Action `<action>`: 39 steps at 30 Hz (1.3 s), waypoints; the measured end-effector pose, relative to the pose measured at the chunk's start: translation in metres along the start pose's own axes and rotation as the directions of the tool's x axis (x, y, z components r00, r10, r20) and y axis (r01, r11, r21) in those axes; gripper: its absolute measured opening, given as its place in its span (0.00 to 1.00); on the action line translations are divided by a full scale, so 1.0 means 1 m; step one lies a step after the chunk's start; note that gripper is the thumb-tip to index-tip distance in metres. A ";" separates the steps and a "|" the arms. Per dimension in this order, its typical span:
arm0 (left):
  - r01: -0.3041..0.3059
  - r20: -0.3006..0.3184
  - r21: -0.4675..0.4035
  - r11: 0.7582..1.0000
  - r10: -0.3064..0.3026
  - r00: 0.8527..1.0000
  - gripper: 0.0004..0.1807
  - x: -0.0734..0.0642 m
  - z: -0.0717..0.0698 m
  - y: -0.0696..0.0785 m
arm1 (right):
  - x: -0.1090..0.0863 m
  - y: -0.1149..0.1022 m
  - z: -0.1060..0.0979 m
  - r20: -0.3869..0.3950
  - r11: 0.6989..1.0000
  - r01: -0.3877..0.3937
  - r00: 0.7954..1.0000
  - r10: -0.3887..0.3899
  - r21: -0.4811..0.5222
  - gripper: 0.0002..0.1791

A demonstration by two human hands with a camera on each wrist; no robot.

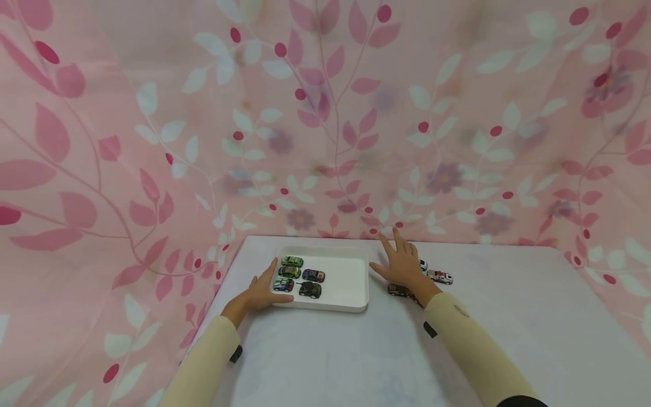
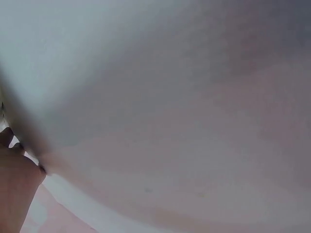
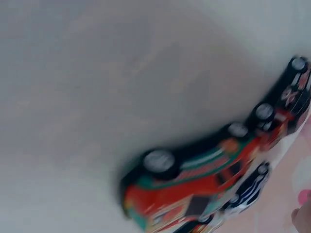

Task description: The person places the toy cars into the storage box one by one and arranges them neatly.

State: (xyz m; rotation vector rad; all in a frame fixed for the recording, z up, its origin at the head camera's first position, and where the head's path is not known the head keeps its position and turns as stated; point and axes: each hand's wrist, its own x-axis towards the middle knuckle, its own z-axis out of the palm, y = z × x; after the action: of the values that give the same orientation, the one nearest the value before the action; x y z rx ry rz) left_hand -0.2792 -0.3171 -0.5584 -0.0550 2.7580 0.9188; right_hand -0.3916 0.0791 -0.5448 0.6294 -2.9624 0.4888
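Red toy car (image 3: 187, 182) seemingly below spread-fingered right hand (image 1: 402, 264), left hand (image 1: 261, 291) straight-fingered along white tray (image 1: 346, 280).

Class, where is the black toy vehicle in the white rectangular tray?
Head view: the black toy vehicle sits at the near side of the tray, left of centre, right of the green-and-blue car.
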 end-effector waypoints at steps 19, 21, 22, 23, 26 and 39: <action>-0.025 -0.013 0.000 1.000 0.025 1.000 0.73 0.004 -0.002 0.000 | -0.020 0.077 -0.015 0.071 0.993 -0.103 0.992 0.107 -0.055 0.52; -0.025 -0.017 -0.003 1.000 0.025 1.000 0.73 0.004 -0.001 -0.002 | -0.024 0.080 -0.015 0.080 0.992 -0.111 0.990 0.115 -0.052 0.52; -0.024 -0.017 -0.007 1.000 0.024 1.000 0.73 0.004 0.000 -0.003 | -0.026 0.082 -0.014 0.080 0.992 -0.113 0.990 0.117 -0.053 0.52; -0.020 -0.016 -0.010 1.000 0.019 1.000 0.73 0.003 0.002 -0.004 | -0.029 0.083 -0.013 0.075 0.992 -0.109 0.991 0.113 -0.056 0.51; -0.022 -0.017 -0.013 1.000 0.022 1.000 0.73 -0.001 0.006 -0.006 | -0.036 0.085 -0.010 0.086 0.992 -0.103 0.990 0.109 -0.070 0.51; -0.002 -0.019 -0.025 1.000 0.002 1.000 0.73 -0.001 0.000 -0.004 | -0.032 0.090 -0.012 0.092 0.992 -0.107 0.989 0.112 -0.060 0.49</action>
State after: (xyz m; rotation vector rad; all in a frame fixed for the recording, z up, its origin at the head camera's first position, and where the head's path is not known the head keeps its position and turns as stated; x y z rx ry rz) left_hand -0.2783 -0.3207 -0.5604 -0.0654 2.7649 0.9578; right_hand -0.3991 0.1727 -0.5645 0.5006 -3.1017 0.3943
